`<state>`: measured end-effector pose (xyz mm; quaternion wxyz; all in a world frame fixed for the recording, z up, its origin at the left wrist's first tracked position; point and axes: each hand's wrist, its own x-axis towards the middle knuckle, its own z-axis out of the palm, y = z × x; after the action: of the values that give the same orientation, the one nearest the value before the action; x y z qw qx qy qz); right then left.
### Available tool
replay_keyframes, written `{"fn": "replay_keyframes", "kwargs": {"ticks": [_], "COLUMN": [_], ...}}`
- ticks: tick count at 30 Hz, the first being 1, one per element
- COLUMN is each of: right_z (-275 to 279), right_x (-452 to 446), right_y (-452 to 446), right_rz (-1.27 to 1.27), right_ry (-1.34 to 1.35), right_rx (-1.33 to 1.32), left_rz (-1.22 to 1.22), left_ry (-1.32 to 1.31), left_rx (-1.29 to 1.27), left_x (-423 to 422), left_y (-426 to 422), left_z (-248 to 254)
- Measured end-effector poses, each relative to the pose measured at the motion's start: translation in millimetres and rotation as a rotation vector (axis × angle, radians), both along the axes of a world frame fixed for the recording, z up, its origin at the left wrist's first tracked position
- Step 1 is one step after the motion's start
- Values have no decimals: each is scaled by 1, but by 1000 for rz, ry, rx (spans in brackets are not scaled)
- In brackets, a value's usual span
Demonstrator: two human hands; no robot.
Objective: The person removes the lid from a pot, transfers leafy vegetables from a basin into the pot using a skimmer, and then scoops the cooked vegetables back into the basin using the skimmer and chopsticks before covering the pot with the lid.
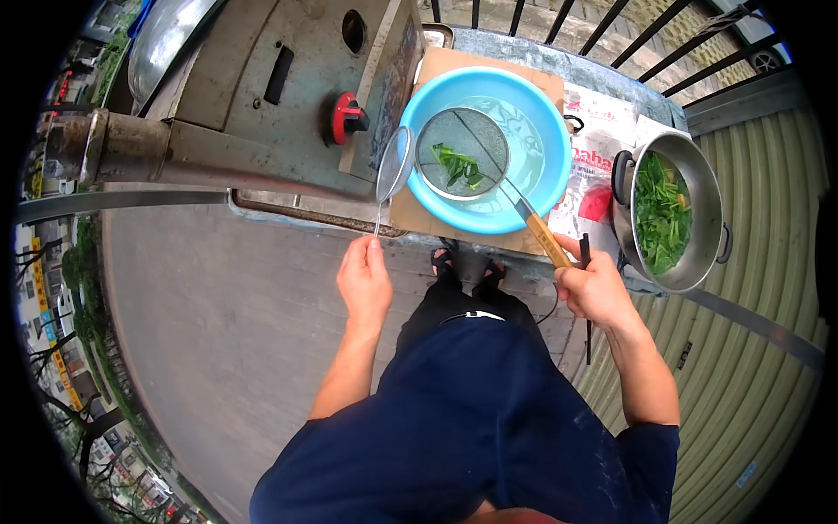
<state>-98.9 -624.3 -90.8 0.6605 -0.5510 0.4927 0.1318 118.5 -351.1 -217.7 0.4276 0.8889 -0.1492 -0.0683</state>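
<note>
My left hand point(365, 284) is closed around the thin metal handle of a small mesh strainer point(396, 164), tilted at the left rim of a light-blue basin point(559, 144). In my right hand point(596, 286) is the wooden handle of a larger round mesh strainer point(436, 131), held level over the basin. A few green leaves point(456, 164) lie on its mesh. Clear-looking water point(524, 131) shows in the basin beside it. A thin black stick-like thing point(587, 301) runs past my right hand; whether I grip it I cannot tell.
Right of the basin stands a steel pot point(705, 192) holding chopped greens point(662, 214). Cardboard point(428, 214) and printed plastic point(602, 118) lie under them. A metal stove point(236, 105) with a red-black knob point(348, 118) is at left. Black railings point(642, 35) line the back.
</note>
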Motion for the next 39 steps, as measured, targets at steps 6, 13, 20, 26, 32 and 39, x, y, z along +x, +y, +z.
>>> {"fn": "replay_keyframes", "kwargs": {"ticks": [6, 13, 20, 26, 32, 39], "right_z": [-24, -30, -3, -18, -21, 4], "right_x": [7, 2, -4, -17, -30, -81], "right_y": [0, 0, -12, -29, -37, -47], "right_rz": [93, 268, 179, -117, -153, -285], "right_ry": [-25, -80, -66, -169, -220, -314], "right_rx": [-208, -363, -148, 241, 351, 253], "left_rz": [-1, 10, 19, 61, 101, 86], "left_ry": [-33, -56, -13, 38, 103, 165], "left_rx": [30, 37, 37, -122, -314, -468], "left_x": [-2, -6, -15, -20, -18, -22], "left_y": [-3, -8, -17, -25, -31, -47], "left_z": [-9, -15, -14, -13, 7, 41]}}
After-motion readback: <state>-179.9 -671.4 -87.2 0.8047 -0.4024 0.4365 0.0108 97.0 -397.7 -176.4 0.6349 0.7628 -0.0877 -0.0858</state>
